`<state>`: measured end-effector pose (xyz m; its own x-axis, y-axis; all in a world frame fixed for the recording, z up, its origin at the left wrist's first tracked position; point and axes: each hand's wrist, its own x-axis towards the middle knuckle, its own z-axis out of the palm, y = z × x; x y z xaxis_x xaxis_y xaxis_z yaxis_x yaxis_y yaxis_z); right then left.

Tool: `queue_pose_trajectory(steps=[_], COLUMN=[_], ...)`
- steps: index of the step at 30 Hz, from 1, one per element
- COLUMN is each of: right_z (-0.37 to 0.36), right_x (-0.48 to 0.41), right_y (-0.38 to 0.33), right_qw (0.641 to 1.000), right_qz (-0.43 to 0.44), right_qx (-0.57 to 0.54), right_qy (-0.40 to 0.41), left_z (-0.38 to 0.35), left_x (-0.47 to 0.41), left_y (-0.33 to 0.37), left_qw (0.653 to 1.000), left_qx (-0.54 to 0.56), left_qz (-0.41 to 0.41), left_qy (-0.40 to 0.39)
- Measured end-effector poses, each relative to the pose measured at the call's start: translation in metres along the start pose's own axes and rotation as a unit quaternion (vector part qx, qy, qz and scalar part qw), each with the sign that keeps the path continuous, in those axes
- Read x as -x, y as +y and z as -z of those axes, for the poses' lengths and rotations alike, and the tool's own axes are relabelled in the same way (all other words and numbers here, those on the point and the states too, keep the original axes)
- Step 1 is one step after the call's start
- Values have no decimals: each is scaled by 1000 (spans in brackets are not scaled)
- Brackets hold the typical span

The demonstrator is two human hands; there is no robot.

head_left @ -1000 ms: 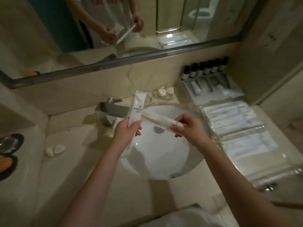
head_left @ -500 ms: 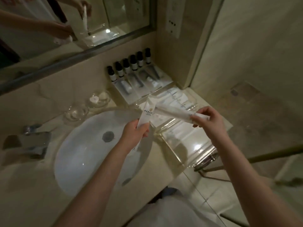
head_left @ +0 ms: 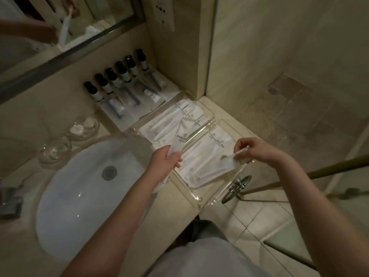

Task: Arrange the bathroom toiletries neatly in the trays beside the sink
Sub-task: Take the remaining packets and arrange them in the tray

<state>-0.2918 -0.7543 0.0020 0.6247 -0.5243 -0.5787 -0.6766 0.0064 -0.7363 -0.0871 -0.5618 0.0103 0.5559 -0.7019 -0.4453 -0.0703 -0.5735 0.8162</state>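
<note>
1. Both hands have come off the sink (head_left: 79,206) and parted, and they're now over the clear trays on the bench (head_left: 179,206).
2. Left hand (head_left: 165,162): fingers and thumb pinch a long white sachet (head_left: 179,138) by its lower end, top leaning over the far tray (head_left: 211,114).
3. Right hand (head_left: 257,150): fingertips pinch a second packet (head_left: 227,162) by one end, low over the near tray (head_left: 199,199).
4. Dark-capped bottles (head_left: 119,72) line the wall behind.

Two bare forearms reach forward, well apart. The left grip (head_left: 165,163), thumb uppermost, pinches the near end of a printed packet (head_left: 180,137), which stands out beyond the grip. The right grip (head_left: 257,151), knuckles up and wrist bent, pinches the end of a plain packet (head_left: 226,163), which trails below it toward the left grip.
</note>
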Motion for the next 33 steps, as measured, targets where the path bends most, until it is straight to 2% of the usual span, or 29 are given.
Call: queue_pose_trajectory(steps=[2, 4, 6, 11, 15, 18, 20, 21, 23, 25, 26, 28, 30, 33], right_z=[-4, -8, -15, -35, -52, -57, -55, -54, -48, -40, -36, -31, -26, -13], right_x=[-13, -26, -36, -42, -39, -38, -35, -32, -21, -11, -9, -6, -4, -1], right_y=[4, 8, 10, 21, 35, 38, 36, 31, 7, -18, -27, -37, -37, -20], right_qw=[999, 992, 978, 931, 887, 885, 901, 918, 958, 963, 958, 951, 941, 926], right_qz=[-3, 8, 23, 57, 97, 88, 86, 100, 119, 120, 126, 148, 146, 94], right_qx=[25, 93, 155, 307, 369, 372, 336, 273, 45, -171, -210, -226, -247, -270], right_qy=[27, 89, 135, 191, 261, 266, 260, 270, 255, 172, 148, 150, 179, 248], left_z=[-2, -5, -7, -16, -21, -26, -29, -31, -37, -45, -50, -61, -70, -80], left_x=[-3, -5, -7, -11, -16, -19, -21, -22, -23, -22, -21, -20, -21, -25], left_y=[-2, -4, -6, -3, 1, 5, 10, 13, 22, 33, 38, 47, 49, 38], left_qw=[1000, 1000, 1000, 1000, 999, 999, 998, 998, 996, 991, 988, 982, 978, 977], left_qx=[-8, -10, -11, -16, -22, -23, -30, -31, -30, -26, -29, -44, -38, -76], left_qz=[4, 11, 17, 13, 4, -2, -3, -3, -13, -21, -23, -30, -39, -60], left_qy=[2, 0, -3, -12, -25, -39, -46, -55, -85, -127, -149, -183, -199, -189])
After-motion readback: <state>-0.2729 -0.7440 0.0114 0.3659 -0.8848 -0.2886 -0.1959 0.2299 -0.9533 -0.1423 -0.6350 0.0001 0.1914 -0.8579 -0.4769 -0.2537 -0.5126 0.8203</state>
